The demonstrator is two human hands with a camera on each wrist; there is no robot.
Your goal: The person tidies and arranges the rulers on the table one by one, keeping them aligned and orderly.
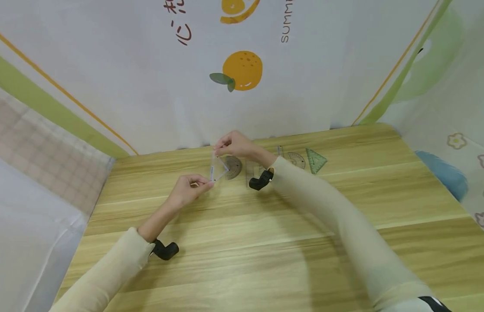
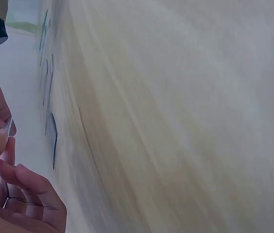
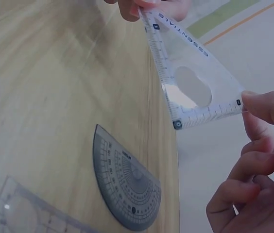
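Clear plastic set square point(image 3: 195, 82): light, stiff, slick; left hand point(image 1: 186, 189) and right hand point(image 1: 234, 144) pinch opposite corners above desk point(image 1: 265, 242).

A pale wooden worktop point(image 1: 265, 242) with lengthwise grain fills the lower part of the head view. Along its far edge hangs a white cloth backdrop point(image 1: 148, 86) printed with an orange point(image 1: 242, 70), green and orange stripes point(image 1: 50, 104) and lettering. More cloth, printed with flowers point(image 1: 456, 141), closes the right edge.
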